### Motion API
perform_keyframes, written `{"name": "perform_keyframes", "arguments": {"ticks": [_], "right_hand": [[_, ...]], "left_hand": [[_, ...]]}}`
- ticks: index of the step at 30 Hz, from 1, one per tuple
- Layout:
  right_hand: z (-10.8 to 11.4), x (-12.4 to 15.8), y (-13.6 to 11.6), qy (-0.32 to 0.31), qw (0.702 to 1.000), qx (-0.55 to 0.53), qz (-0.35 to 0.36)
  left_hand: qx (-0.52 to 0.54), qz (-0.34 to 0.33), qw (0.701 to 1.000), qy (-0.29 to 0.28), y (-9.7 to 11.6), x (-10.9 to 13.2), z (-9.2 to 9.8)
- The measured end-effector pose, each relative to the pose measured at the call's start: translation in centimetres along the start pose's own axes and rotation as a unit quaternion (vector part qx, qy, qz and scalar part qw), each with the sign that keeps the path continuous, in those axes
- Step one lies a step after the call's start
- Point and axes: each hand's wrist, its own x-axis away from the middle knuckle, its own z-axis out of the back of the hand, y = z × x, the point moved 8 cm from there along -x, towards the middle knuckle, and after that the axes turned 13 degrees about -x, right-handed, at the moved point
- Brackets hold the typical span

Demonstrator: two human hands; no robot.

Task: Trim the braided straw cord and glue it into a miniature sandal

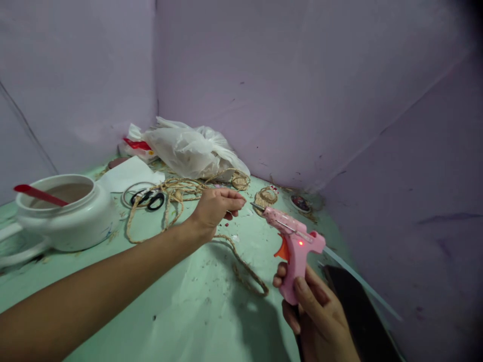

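Right hand (320, 314): grip closed around handle of pink glue gun (293, 241), low right, held clear above the desk (196, 301), not resting on it. Left hand (217, 205): fingertips drawn together in a pinch, just beside the gun's metal nozzle. Contents of pinch: cannot tell.

Judged risks:
- Burn to left fingertips. Cause: red lamp lit, so nozzle probably hot, and close to skin.
- Stray drip on desk or on jute twine (177, 193). Cause: nozzle hanging over both with nothing beneath as a catch.
- Snag or drag of the loose twine loop below the left wrist. Cause: slack strand across the working area, near both forearms.

Appearance of gun: pale pink plastic body, faintly speckled; orange trigger at front of handle; small red light glowing on the side; thin silvery nozzle aimed away, toward the left pinch; clear glue stick (358, 281) protruding from the rear.

Also noted: black-handled scissors (149, 199) near the twine; white pot (71, 221) with red spatula (39, 195) at far left; plastic bag (188, 146) in back corner; small twine coil (266, 196) beyond nozzle.
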Motion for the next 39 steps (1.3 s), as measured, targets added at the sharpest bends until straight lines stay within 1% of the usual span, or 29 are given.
{"name": "perform_keyframes", "arguments": {"ticks": [1,3,6,8,9,10,12,14,16,17,18,23,27,28,31,33,35,37,38,39], "right_hand": [[0.0,0.0,0.0,0.000,1.000,0.000,0.000],[0.0,-0.1,-0.2,0.002,1.000,0.003,0.011],[0.4,-0.2,-0.6,0.018,0.998,0.019,0.049],[1.0,-0.5,-1.0,0.033,0.996,0.031,0.076],[1.3,-0.6,-1.3,0.040,0.995,0.036,0.088],[1.7,-0.8,-1.5,0.047,0.993,0.039,0.100],[2.5,-1.0,-2.1,0.062,0.990,0.040,0.119],[3.1,-1.2,-2.6,0.072,0.988,0.037,0.134],[3.5,-1.3,-2.8,0.072,0.987,0.037,0.138],[3.6,-1.3,-2.8,0.071,0.987,0.037,0.136],[3.6,-1.2,-2.7,0.072,0.988,0.035,0.134],[3.6,-0.9,-2.2,0.083,0.989,0.025,0.117],[3.6,-0.9,-1.9,0.088,0.991,0.030,0.094],[3.7,-1.0,-1.8,0.089,0.992,0.031,0.088],[4.2,-1.1,-1.5,0.098,0.992,0.026,0.073],[4.6,-1.2,-1.2,0.107,0.992,0.023,0.067],[5.2,-1.3,-0.9,0.119,0.991,0.020,0.060],[5.9,-1.4,-0.4,0.135,0.990,0.013,0.049],[6.2,-1.5,-0.2,0.141,0.989,0.009,0.042],[6.4,-1.5,0.1,0.143,0.989,0.007,0.036]], "left_hand": [[-0.011,-0.002,1.000,0.013,0.1,-0.2,0.4],[-0.080,-0.015,0.996,0.045,0.6,-0.7,1.4],[-0.216,-0.034,0.973,0.073,1.5,-2.1,3.4],[-0.290,-0.013,0.954,0.077,1.7,-3.2,5.0],[-0.335,-0.004,0.939,0.082,1.8,-3.6,6.0],[-0.397,-0.006,0.914,0.088,2.2,-4.0,6.9],[-0.465,-0.017,0.878,0.108,3.1,-4.5,8.6],[-0.541,-0.015,0.829,0.140,3.8,-4.6,10.2],[-0.616,-0.007,0.771,0.161,4.3,-4.6,11.0],[-0.643,-0.004,0.748,0.163,4.4,-4.6,11.1],[-0.658,-0.003,0.735,0.160,4.4,-4.7,11.0],[-0.669,0.020,0.723,0.169,4.5,-4.8,11.2],[-0.684,0.044,0.710,0.160,4.9,-4.4,11.6],[-0.688,0.052,0.705,0.166,5.1,-4.2,11.8],[-0.703,0.066,0.676,0.210,6.9,-3.3,12.7],[-0.712,0.061,0.648,0.263,9.1,-2.2,13.4],[-0.711,0.032,0.628,0.314,11.3,-1.1,13.8],[-0.703,0.008,0.624,0.340,12.5,-0.6,14.1],[-0.699,0.009,0.629,0.341,12.4,-0.8,14.3],[-0.694,0.024,0.639,0.332,11.8,-1.2,14.5]]}}
